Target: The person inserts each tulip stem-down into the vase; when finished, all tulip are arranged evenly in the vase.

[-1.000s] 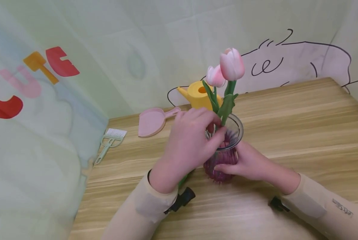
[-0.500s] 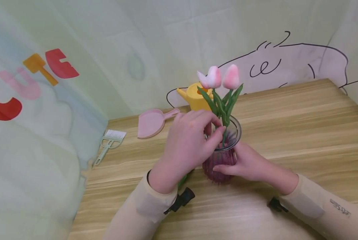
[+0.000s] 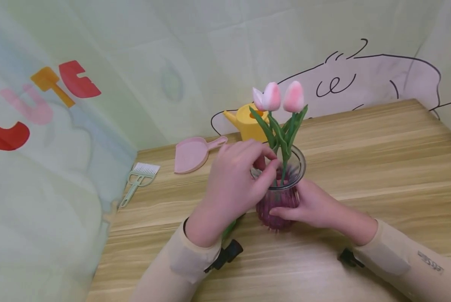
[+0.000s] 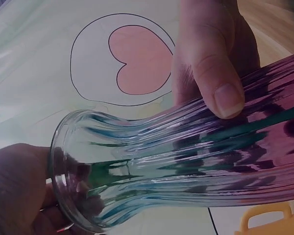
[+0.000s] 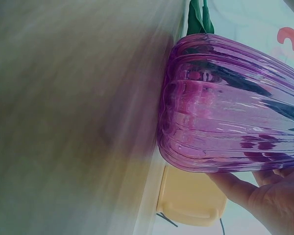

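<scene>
A ribbed glass vase [image 3: 278, 205], purple low down and clear toward its rim, holds pink-and-white tulips [image 3: 294, 97] with green leaves. My right hand [image 3: 316, 205] grips the vase's body from the right side, its thumb across the front. At the left of the rim is my left hand [image 3: 240, 172], fingers loosely bent, thumb and index tips just left of the stems [image 3: 284, 172]. In the left wrist view, the left hand [image 4: 14, 191] overlaps the vase mouth [image 4: 63, 171]. The right wrist view shows the purple base [image 5: 210, 107] close over the tabletop.
Behind the vase stands a yellow watering can [image 3: 248, 123]. A pink dustpan [image 3: 191, 155] and a small green brush [image 3: 138, 180] lie at the back left of the wooden table [image 3: 380, 167]. Something green [image 3: 230, 228] shows beside the left wrist. A printed curtain [image 3: 153, 75] hangs behind.
The tulips have turned and sunk lower into the vase since one second ago. My left hand has slid slightly left, off the stems. The right hand keeps its grip.
</scene>
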Motion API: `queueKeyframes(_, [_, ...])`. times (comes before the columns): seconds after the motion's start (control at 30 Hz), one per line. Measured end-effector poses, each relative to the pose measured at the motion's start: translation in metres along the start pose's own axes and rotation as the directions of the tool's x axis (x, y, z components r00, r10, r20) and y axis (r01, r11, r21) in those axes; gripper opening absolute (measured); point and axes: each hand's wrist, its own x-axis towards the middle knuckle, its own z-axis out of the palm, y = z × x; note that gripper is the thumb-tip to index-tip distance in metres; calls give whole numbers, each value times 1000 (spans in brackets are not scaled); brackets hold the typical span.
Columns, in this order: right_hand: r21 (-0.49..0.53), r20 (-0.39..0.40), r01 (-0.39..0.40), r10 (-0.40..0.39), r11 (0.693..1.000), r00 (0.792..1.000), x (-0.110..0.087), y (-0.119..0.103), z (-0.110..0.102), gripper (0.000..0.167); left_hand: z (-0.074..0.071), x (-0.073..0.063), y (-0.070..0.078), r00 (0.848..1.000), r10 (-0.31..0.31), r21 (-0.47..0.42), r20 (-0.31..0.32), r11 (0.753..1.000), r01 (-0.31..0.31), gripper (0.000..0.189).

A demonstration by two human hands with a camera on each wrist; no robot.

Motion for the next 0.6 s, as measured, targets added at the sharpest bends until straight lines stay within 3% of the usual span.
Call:
queueKeyframes(0.17, [14,-6,0,0,1000,1000,1,0,1,83,-2,-5,-5,994,40,-65,-101,997,-47,5])
queueKeyframes(0.37, [63,15,-14,13,998,1000,3,-1,2,79,-10,-10,-10,948,109,-175,-299,970,-167,7])
queueKeyframes(0.43, [118,34,-1,-3,993,999,4,-2,3,80,-13,-13,-12,940,112,-190,-323,965,-180,8])
queueKeyframes(0.6, [302,107,62,-98,951,989,7,-5,4,80,-15,-23,-20,949,82,-195,-305,970,-147,10])
